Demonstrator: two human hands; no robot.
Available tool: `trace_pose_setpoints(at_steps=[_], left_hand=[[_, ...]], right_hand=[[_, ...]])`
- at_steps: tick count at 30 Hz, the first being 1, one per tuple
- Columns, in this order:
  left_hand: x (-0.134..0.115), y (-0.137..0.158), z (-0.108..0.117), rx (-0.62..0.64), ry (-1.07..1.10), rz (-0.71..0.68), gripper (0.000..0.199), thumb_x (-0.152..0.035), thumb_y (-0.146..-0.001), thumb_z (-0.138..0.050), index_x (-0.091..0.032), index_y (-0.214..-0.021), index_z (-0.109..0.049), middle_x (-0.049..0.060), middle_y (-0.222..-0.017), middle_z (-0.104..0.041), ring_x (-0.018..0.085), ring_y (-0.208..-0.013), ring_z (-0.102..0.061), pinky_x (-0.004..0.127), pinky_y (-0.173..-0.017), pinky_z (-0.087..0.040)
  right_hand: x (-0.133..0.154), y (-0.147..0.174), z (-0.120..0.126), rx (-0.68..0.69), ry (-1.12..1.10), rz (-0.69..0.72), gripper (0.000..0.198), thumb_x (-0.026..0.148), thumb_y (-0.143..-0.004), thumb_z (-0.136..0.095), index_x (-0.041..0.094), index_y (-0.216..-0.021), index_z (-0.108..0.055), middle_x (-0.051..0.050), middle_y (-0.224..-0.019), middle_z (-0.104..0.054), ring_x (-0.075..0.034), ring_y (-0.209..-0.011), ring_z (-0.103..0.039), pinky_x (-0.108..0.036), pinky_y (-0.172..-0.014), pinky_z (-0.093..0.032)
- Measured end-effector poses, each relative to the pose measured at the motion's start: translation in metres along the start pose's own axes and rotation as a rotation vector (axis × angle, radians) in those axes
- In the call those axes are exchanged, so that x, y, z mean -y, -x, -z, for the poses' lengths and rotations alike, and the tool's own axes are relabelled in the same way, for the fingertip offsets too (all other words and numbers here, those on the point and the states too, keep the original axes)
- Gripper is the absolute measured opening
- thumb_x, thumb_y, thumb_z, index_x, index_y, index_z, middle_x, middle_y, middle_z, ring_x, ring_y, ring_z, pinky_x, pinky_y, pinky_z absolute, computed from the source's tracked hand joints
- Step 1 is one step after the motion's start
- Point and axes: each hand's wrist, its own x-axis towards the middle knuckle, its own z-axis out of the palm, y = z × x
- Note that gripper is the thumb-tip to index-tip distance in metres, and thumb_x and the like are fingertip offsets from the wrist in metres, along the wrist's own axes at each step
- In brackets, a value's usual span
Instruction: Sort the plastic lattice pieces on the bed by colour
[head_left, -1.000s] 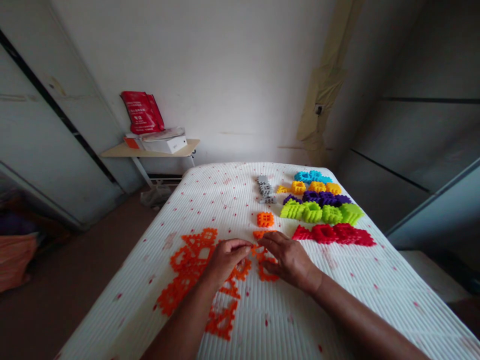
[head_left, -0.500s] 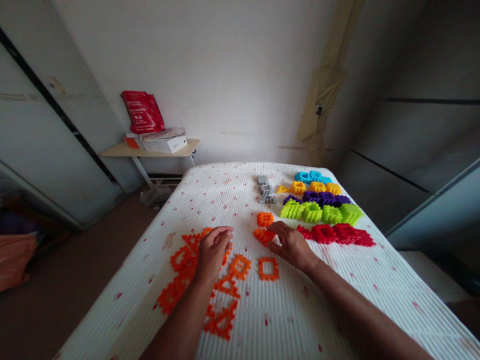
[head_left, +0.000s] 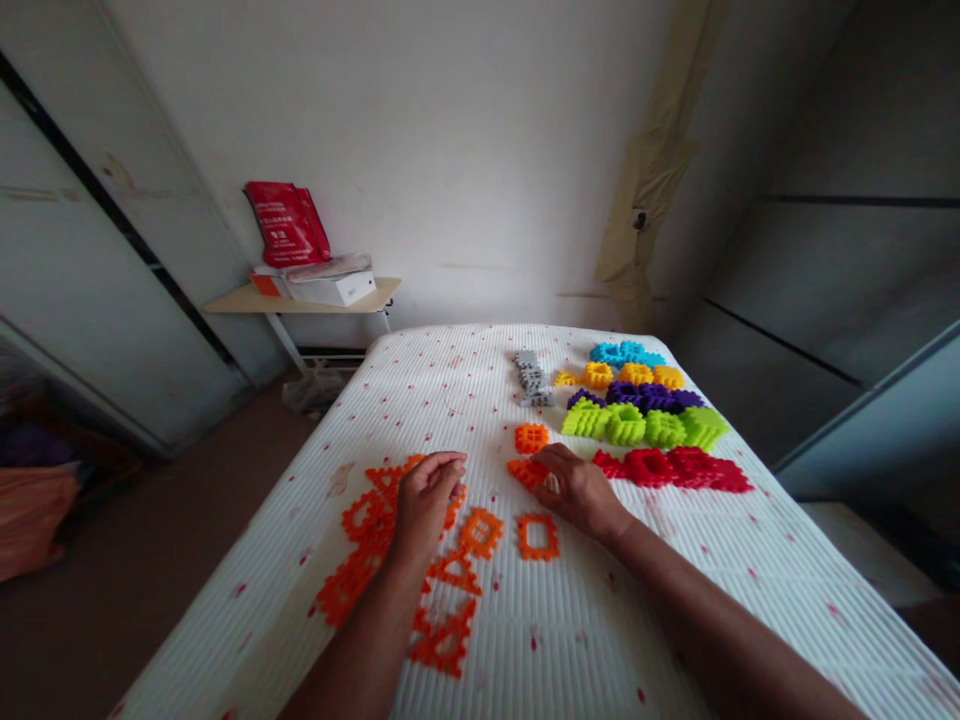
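Observation:
My right hand (head_left: 581, 490) has its thumb and fingers closed on the right end of an orange interlocking toy piece (head_left: 523, 471), which lies on the bed; the fingers cover part of it. Just beyond it sits an orange block (head_left: 532, 437) built from such pieces. Nearer to me lies a square orange frame piece (head_left: 538, 538). My left hand (head_left: 427, 500) hovers over a spread of loose orange pieces (head_left: 360, 550), its fingers curled together and nothing visible in them. Beside its wrist are an orange windowed square (head_left: 481, 533) and a triangular orange piece (head_left: 455, 572).
Rows of assembled pieces stand at the right: red (head_left: 675, 468), green (head_left: 626, 425), purple (head_left: 649, 397), yellow (head_left: 636, 374) and blue (head_left: 626, 353). Grey pieces (head_left: 530, 378) form a line to their left. A small table (head_left: 232, 300) with a red bag (head_left: 285, 225) stands beyond the bed.
Almost nothing differs. My right hand has shifted very slightly at the orange piece, and the left hand stays in place.

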Motion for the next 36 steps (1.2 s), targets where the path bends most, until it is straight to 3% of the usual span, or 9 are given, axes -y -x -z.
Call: trace_pose_setpoints(at_steps=[5, 8, 10, 14, 16, 20, 30, 33, 36], left_hand=[[-0.006, -0.004, 0.009, -0.047, -0.049, -0.044, 0.025, -0.035, -0.067, -0.063, -0.014, -0.082, -0.065, -0.003, -0.059, -0.057, 0.007, -0.049, -0.046, 0.019, -0.049, -0.037], [-0.016, -0.004, 0.021, -0.041, -0.194, -0.095, 0.022, -0.034, -0.069, -0.061, -0.016, -0.081, -0.066, -0.001, -0.063, -0.060, 0.011, -0.056, -0.052, 0.022, -0.055, -0.040], [-0.023, 0.000, 0.027, 0.040, -0.367, -0.168, 0.016, -0.031, -0.070, -0.060, -0.017, -0.075, -0.066, 0.001, -0.067, -0.063, 0.013, -0.063, -0.055, 0.024, -0.061, -0.042], [-0.025, 0.016, 0.027, 0.339, -0.851, -0.324, 0.010, -0.025, -0.067, -0.060, -0.021, -0.072, -0.068, 0.003, -0.077, -0.064, 0.017, -0.074, -0.057, 0.028, -0.070, -0.042], [-0.022, 0.024, 0.021, 0.431, -1.055, -0.379, 0.017, -0.025, -0.064, -0.063, -0.023, -0.080, -0.069, 0.004, -0.084, -0.065, 0.019, -0.083, -0.056, 0.031, -0.075, -0.041], [-0.015, 0.034, 0.010, 0.491, -1.287, -0.467, 0.039, -0.024, -0.060, -0.066, -0.026, -0.099, -0.065, 0.005, -0.099, -0.064, 0.025, -0.097, -0.051, 0.038, -0.082, -0.036], [-0.002, 0.032, 0.011, 0.496, -1.336, -0.450, 0.048, -0.014, -0.061, -0.059, -0.024, -0.107, -0.060, 0.007, -0.101, -0.063, 0.027, -0.103, -0.049, 0.041, -0.085, -0.034], [0.002, 0.027, 0.010, 0.441, -1.208, -0.453, 0.053, -0.013, -0.061, -0.059, -0.023, -0.113, -0.056, 0.007, -0.100, -0.062, 0.025, -0.101, -0.052, 0.040, -0.085, -0.038], [0.003, 0.023, 0.005, 0.279, -1.013, -0.506, 0.053, -0.015, -0.064, -0.059, -0.021, -0.116, -0.050, 0.008, -0.104, -0.060, 0.023, -0.100, -0.053, 0.038, -0.087, -0.040]], right_hand=[[0.000, 0.002, 0.001, 0.000, 0.019, 0.004, 0.033, 0.019, -0.075, -0.056, 0.018, -0.108, -0.058, -0.010, -0.112, -0.058, -0.019, -0.092, -0.061, -0.028, -0.076, -0.050], [0.000, 0.004, 0.003, -0.071, 0.013, 0.034, 0.032, 0.024, -0.078, -0.054, 0.017, -0.110, -0.057, -0.011, -0.116, -0.056, -0.020, -0.092, -0.062, -0.031, -0.075, -0.051], [0.001, 0.006, 0.006, -0.173, -0.010, 0.066, 0.029, 0.027, -0.082, -0.052, 0.017, -0.108, -0.057, -0.012, -0.116, -0.056, -0.021, -0.091, -0.062, -0.032, -0.073, -0.052], [0.004, 0.010, 0.013, -0.350, -0.063, 0.122, 0.019, 0.026, -0.086, -0.048, 0.018, -0.099, -0.059, -0.012, -0.109, -0.059, -0.020, -0.090, -0.062, -0.033, -0.073, -0.053], [0.005, 0.011, 0.015, -0.409, -0.074, 0.144, 0.016, 0.023, -0.086, -0.048, 0.019, -0.097, -0.059, -0.011, -0.105, -0.060, -0.019, -0.090, -0.061, -0.033, -0.074, -0.052], [0.006, 0.014, 0.024, -0.494, -0.095, 0.190, 0.014, 0.017, -0.085, -0.049, 0.019, -0.095, -0.059, -0.010, -0.098, -0.062, -0.019, -0.092, -0.060, -0.032, -0.078, -0.051], [0.007, 0.015, 0.039, -0.597, -0.143, 0.139, 0.012, 0.020, -0.085, -0.048, 0.020, -0.089, -0.059, -0.008, -0.090, -0.063, -0.019, -0.087, -0.060, -0.033, -0.076, -0.050], [0.005, 0.014, 0.036, -0.537, -0.151, 0.135, 0.013, 0.021, -0.085, -0.046, 0.020, -0.091, -0.058, -0.008, -0.090, -0.063, -0.019, -0.086, -0.060, -0.033, -0.074, -0.050], [0.007, 0.014, 0.030, -0.383, -0.177, 0.139, 0.015, 0.022, -0.085, -0.047, 0.020, -0.093, -0.059, -0.007, -0.088, -0.064, -0.017, -0.079, -0.061, -0.030, -0.069, -0.050]])
